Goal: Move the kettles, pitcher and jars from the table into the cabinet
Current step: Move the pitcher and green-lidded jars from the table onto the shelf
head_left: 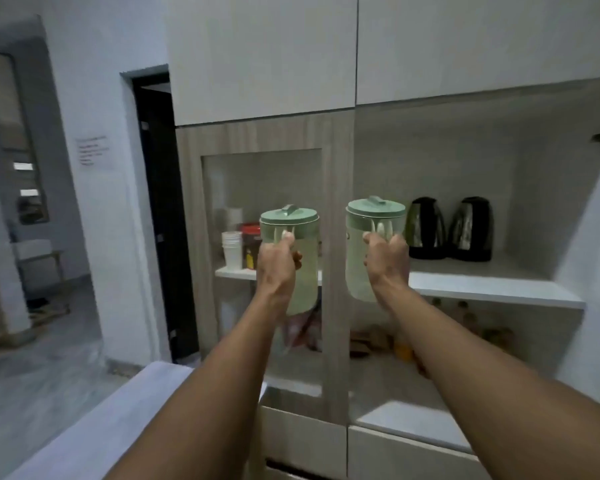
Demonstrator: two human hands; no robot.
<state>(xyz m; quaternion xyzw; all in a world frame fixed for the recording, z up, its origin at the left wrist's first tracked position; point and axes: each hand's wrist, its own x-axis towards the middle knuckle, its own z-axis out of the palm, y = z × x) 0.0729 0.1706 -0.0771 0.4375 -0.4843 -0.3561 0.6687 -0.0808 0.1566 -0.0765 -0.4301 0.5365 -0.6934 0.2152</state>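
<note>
I hold two pale green lidded pitchers up in front of the cabinet. My left hand (277,261) grips the handle of the left pitcher (300,233), which hangs before the shut glass door. My right hand (388,259) grips the handle of the right pitcher (359,251), held at the open compartment just above the white shelf (492,289). Two black kettles (425,228) (471,230) stand side by side on that shelf, to the right of the right pitcher.
Behind the glass door (260,188) stand stacked white cups (232,249) and a red-lidded jar (250,244). The lower shelf holds several bottles and packets (465,320). The open cabinet door (589,271) hangs at the right. A white table corner (142,386) lies below my arms.
</note>
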